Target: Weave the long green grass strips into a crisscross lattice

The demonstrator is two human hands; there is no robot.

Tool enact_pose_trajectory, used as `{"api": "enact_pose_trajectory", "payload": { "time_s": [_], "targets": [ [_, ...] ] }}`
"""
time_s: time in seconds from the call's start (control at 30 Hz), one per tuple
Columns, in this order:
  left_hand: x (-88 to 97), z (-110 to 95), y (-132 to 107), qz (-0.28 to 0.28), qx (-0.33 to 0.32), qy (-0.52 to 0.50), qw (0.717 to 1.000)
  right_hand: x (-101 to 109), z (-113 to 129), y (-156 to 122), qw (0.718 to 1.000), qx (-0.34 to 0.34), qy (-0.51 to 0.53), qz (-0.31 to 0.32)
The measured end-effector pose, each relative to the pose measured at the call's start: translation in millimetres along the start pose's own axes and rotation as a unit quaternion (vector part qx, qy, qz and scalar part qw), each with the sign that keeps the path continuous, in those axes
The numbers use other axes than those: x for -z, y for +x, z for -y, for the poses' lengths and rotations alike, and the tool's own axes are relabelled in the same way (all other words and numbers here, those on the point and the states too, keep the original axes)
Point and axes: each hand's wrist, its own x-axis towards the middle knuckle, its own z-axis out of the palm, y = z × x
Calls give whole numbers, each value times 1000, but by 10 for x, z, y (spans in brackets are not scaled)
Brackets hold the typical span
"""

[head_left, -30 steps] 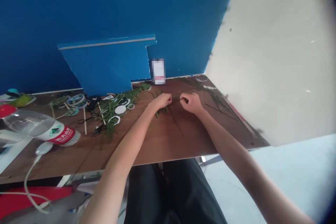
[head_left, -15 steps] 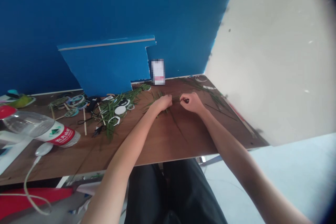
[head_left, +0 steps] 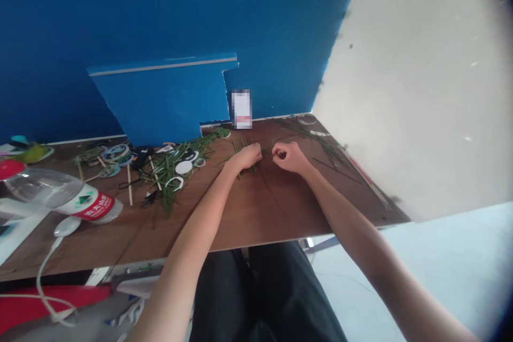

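My left hand [head_left: 248, 156] is closed over several narrow green leaf strips [head_left: 239, 145], whose ends stick out above and to the left of the fist. A short distance to the right, my right hand [head_left: 289, 157] is curled with thumb and forefinger brought together; whatever it pinches is too thin to make out. A blurred dark strand [head_left: 269, 184] trails on the brown table [head_left: 248, 224] below the gap between both hands. A heap of long green leaves [head_left: 192, 150] spreads to the left of my left hand.
On the left lie a plastic bottle [head_left: 60, 192] with a red cap, a white cable device [head_left: 67, 226], tape rolls [head_left: 117, 153] and thin wooden sticks [head_left: 129, 184]. More leaf strips [head_left: 334, 154] lie right, near the pale wall [head_left: 401, 91]. A blue panel [head_left: 168, 101] leans behind.
The hands stay near the same spot, the right one shifting slightly left. The strand below them now looks shorter and fainter.
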Motion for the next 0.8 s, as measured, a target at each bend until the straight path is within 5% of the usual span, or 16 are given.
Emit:
{"api": "enact_pose_trajectory", "payload": {
  "time_s": [0.8],
  "targets": [
    [32,79,-96,-30,-30,-85,995,9,23,-12,1000,-10,-9,-28]
  ]
}}
